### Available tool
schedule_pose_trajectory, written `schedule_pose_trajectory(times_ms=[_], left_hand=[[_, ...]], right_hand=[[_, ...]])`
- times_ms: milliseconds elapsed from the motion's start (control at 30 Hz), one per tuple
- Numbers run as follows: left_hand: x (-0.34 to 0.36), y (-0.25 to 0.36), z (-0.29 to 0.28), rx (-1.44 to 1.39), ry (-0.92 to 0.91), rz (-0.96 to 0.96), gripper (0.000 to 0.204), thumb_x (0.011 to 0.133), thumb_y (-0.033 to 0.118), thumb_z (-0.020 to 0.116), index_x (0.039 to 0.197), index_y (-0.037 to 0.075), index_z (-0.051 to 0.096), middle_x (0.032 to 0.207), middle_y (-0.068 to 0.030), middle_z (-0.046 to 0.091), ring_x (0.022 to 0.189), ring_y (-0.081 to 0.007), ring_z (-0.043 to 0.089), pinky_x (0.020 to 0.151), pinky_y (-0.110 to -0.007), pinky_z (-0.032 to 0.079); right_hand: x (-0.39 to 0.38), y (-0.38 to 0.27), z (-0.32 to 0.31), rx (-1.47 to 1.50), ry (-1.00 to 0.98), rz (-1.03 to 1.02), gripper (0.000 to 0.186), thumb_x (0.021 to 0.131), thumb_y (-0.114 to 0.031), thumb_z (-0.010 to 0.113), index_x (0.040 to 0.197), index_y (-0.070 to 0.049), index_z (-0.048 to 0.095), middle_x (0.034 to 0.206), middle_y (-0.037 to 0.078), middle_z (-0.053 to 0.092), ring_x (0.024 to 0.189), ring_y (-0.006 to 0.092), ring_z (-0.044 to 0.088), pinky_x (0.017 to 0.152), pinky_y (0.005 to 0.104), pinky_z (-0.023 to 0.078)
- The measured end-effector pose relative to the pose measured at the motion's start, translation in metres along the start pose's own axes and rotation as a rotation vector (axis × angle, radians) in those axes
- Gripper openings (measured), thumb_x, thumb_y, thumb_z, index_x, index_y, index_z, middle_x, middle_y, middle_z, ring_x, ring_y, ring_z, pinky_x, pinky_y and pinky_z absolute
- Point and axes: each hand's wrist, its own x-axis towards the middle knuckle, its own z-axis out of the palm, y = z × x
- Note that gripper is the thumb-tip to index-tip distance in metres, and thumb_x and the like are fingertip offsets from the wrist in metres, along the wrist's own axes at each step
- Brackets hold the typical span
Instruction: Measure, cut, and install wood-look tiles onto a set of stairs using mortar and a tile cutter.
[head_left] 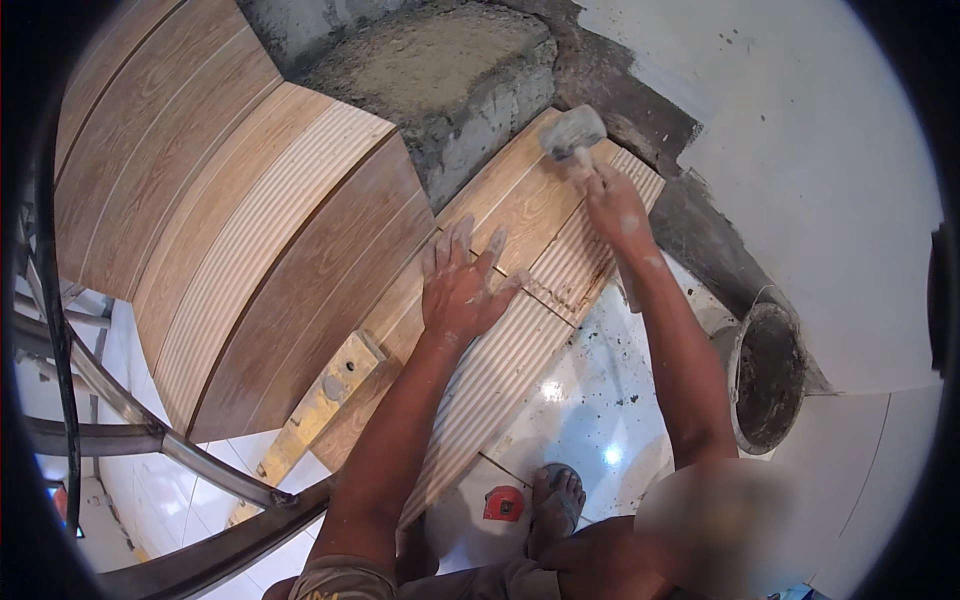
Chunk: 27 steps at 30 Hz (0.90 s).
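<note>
My left hand (465,285), dusted with grey, lies flat with fingers spread across wood-look step tiles. My right hand (615,205) is wrapped round the handle of a mallet (573,132). Its pale grey head is over the far tile (530,205), close to the rough concrete block; whether it touches the tile I cannot tell. A ribbed strip (510,360) runs along the front edge of these tiles, and a joint crosses between my hands. A yellow spirit level (335,385) rests on the tile to the left of my left forearm.
Tiled steps (290,270) rise at the left, beside bare concrete (420,70) at the back. Metal railing bars (200,460) curve through the lower left. A mortar-stained bucket (770,380) stands at the right wall. A red tape measure (503,503) lies near my foot.
</note>
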Motion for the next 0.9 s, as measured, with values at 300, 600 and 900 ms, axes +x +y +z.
schedule_pose_trajectory(times_ms=[300, 600, 900], left_hand=[[0.001, 0.004, -0.001, 0.012, -0.05, -0.049, 0.072, 0.093, 0.063, 0.065, 0.152, 0.024, 0.056, 0.164, -0.0231, 0.035, 0.153, -0.0438, 0.027, 0.123, -0.06, 0.02], [-0.001, 0.006, -0.003, -0.029, 0.002, -0.027, 0.071, 0.092, 0.061, 0.068, 0.151, 0.023, 0.058, 0.163, -0.0228, 0.037, 0.151, -0.0444, 0.032, 0.123, -0.058, 0.02], [0.001, 0.007, -0.002, -0.004, -0.004, -0.041, 0.072, 0.092, 0.063, 0.066, 0.151, 0.022, 0.057, 0.162, -0.0247, 0.038, 0.151, -0.0438, 0.032, 0.123, -0.061, 0.019]], right_hand=[[0.055, 0.034, 0.026, 0.005, -0.065, 0.147, 0.044, 0.107, -0.035, 0.048, 0.109, 0.004, 0.068, 0.105, 0.032, 0.07, 0.105, 0.0496, 0.064, 0.092, 0.0519, 0.048], [-0.033, 0.038, -0.027, 0.665, -0.036, 0.351, 0.032, 0.11, -0.034, 0.052, 0.099, -0.006, 0.063, 0.068, 0.001, 0.052, 0.045, 0.0103, 0.048, 0.039, 0.0285, 0.039], [-0.127, 0.072, -0.044, 0.758, 0.405, 0.579, 0.03, 0.11, -0.035, 0.054, 0.106, -0.007, 0.062, 0.071, -0.001, 0.054, 0.046, 0.0074, 0.049, 0.038, 0.0247, 0.041]])
